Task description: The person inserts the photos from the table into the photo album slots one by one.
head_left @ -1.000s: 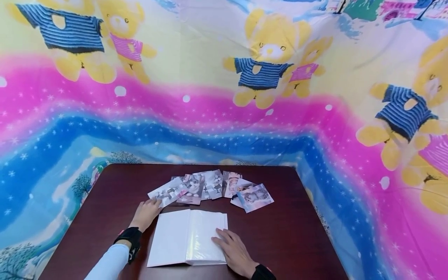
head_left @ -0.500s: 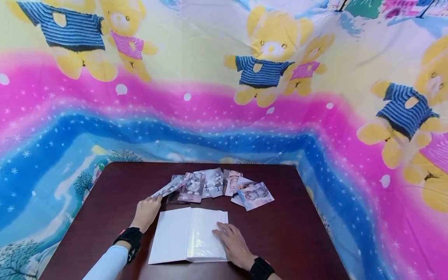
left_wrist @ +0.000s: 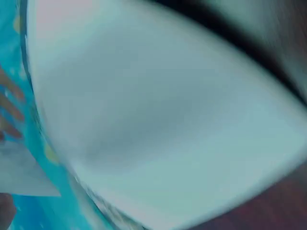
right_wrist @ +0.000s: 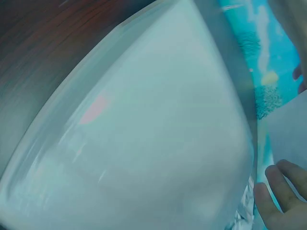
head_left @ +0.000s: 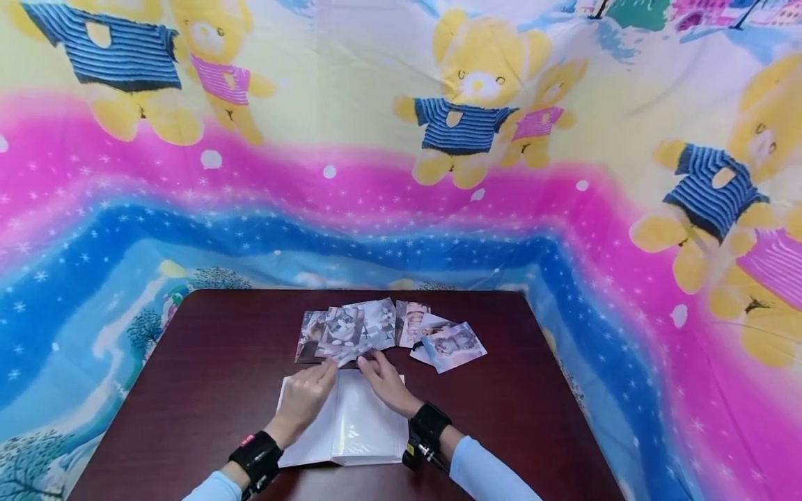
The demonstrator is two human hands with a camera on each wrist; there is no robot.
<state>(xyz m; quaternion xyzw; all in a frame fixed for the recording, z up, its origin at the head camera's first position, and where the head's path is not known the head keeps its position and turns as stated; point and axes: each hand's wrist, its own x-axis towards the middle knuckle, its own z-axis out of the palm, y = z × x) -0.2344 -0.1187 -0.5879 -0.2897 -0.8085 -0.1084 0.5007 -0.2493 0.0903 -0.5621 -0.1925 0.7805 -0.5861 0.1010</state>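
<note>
Over the top edge of an open photo album [head_left: 370, 424], my left hand [head_left: 307, 393] pinches a photo [head_left: 352, 356] by one end. The photo is tilted, its pale back showing in the right wrist view. My right hand [head_left: 387, 386] is at the photo's other end, thumb and fingers apart. In the right wrist view its fingers [right_wrist: 276, 184] are fairly straight by the photo's lower edge; whether they grip it cannot be told. A blank white left cover and a clear-sleeved page on the right make up the album's spread.
Several overlapping photos [head_left: 341, 330] fan out behind the album, the rightmost photo [head_left: 454, 346] lying on another. They rest on a dark reddish-brown table [head_left: 520, 417]. A cloth printed with bears [head_left: 401, 209] hangs behind the table.
My left hand has lifted the leftmost photo off the fan and carried it right, over the album. My right hand has left the album page and moved up and left to the photo.
</note>
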